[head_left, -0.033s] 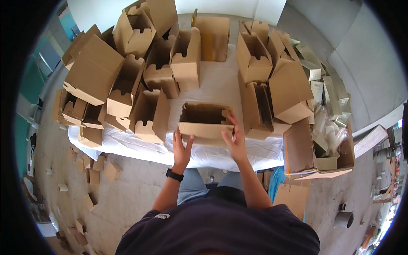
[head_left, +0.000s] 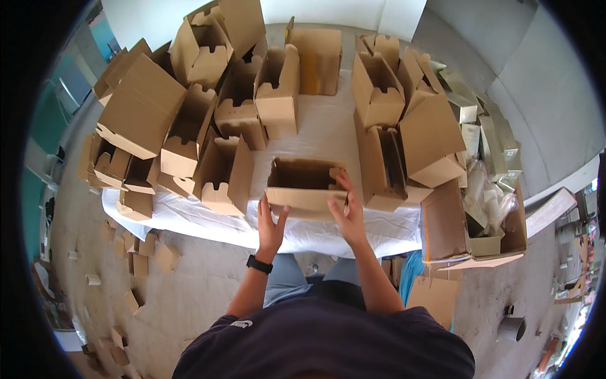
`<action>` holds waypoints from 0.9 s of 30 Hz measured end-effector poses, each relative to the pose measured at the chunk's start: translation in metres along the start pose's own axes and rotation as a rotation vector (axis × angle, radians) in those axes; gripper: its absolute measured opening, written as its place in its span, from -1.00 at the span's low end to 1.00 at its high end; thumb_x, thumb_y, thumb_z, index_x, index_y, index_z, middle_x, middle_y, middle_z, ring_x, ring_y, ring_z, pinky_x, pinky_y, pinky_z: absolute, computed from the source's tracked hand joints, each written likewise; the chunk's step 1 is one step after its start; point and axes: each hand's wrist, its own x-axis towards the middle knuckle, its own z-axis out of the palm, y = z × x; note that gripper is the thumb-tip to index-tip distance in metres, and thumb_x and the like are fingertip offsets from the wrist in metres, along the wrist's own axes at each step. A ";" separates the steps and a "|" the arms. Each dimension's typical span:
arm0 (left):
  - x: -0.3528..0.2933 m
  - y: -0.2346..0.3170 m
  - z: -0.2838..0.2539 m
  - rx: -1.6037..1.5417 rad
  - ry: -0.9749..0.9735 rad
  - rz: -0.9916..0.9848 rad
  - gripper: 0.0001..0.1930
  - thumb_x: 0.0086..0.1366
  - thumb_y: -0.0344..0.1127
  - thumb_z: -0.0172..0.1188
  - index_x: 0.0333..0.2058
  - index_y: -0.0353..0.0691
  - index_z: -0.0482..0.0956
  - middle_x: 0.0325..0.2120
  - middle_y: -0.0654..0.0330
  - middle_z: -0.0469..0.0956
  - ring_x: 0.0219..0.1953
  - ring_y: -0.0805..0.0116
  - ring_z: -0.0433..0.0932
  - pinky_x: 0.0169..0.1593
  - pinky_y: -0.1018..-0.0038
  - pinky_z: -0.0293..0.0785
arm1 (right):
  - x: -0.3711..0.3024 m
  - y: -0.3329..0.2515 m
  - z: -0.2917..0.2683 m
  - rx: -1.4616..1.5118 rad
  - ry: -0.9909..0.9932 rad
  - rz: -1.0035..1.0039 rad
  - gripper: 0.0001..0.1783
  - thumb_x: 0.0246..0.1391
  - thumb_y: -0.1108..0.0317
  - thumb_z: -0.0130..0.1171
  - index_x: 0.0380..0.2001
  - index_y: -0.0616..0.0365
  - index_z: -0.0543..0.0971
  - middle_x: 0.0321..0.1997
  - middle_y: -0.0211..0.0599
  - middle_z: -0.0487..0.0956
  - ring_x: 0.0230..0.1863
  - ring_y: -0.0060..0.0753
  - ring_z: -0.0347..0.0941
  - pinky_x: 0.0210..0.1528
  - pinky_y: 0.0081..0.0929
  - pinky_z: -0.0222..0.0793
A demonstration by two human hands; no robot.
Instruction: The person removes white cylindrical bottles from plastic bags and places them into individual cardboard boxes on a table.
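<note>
An open-topped brown cardboard box [head_left: 302,201] stands upright in front of me on the white-covered table [head_left: 322,120], its long side facing me. My left hand [head_left: 271,228] presses against the left end of this box, with the thumb on the near side. At the opposite end my right hand [head_left: 348,211] grips the right corner, its fingers on the end flap and its thumb on the front. Between them the two hands hold the box. Part of its inside is dark and I cannot make out the bottom.
Several open cardboard boxes [head_left: 225,174] crowd the table's left side, with more [head_left: 379,91] at the right. A large carton [head_left: 445,221] at the right edge holds clear plastic and pale slim boxes. Small cardboard pieces [head_left: 167,258] lie on the floor at the left.
</note>
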 end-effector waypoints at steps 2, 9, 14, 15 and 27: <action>-0.004 -0.004 -0.003 -0.071 -0.030 -0.011 -0.30 0.24 -0.24 0.27 0.23 -0.39 0.14 0.05 -0.09 0.31 0.05 0.06 0.36 0.11 0.30 0.31 | 0.000 -0.002 0.002 -0.027 -0.014 -0.050 -0.46 0.10 0.35 0.21 0.16 0.22 0.39 0.37 -0.04 0.22 0.45 -0.09 0.00 0.40 -0.24 -0.07; 0.037 0.024 -0.014 -0.365 -0.086 0.082 -0.09 0.04 -0.44 0.42 0.29 -0.32 0.02 0.23 -0.05 0.16 0.24 0.07 0.26 0.26 0.28 0.25 | 0.021 0.000 -0.006 -0.049 -0.119 -0.185 -0.59 0.01 0.44 0.26 -0.02 0.28 0.53 0.37 -0.08 0.25 0.37 -0.08 0.14 0.34 -0.20 0.05; 0.048 0.003 -0.001 -0.104 -0.082 0.051 -0.13 0.05 -0.35 0.42 0.28 -0.25 0.09 0.13 -0.05 0.30 0.20 -0.04 0.29 0.19 0.27 0.29 | 0.033 0.024 -0.007 -0.208 -0.101 -0.216 -0.60 0.08 0.51 0.20 0.01 0.33 0.47 0.38 -0.05 0.21 0.18 -0.13 0.43 0.26 -0.26 0.21; 0.048 0.000 -0.001 -0.023 -0.095 0.110 -0.13 0.06 -0.30 0.41 0.28 -0.23 0.10 0.10 -0.06 0.32 0.16 -0.06 0.32 0.18 0.26 0.30 | 0.032 0.032 -0.008 -0.223 -0.091 -0.178 -0.63 0.09 0.51 0.19 -0.01 0.34 0.47 0.38 -0.05 0.21 0.17 -0.13 0.44 0.27 -0.26 0.20; 0.086 0.066 -0.051 0.309 -0.222 0.665 -0.48 -0.05 -0.37 0.40 -0.04 -0.15 0.51 -0.05 0.17 0.51 0.15 0.14 0.38 0.21 0.25 0.34 | 0.061 -0.013 -0.037 -0.580 -0.455 -0.268 -0.61 -0.16 0.27 0.38 -0.19 0.14 0.65 0.20 -0.12 0.42 0.18 0.00 0.27 0.22 -0.20 0.21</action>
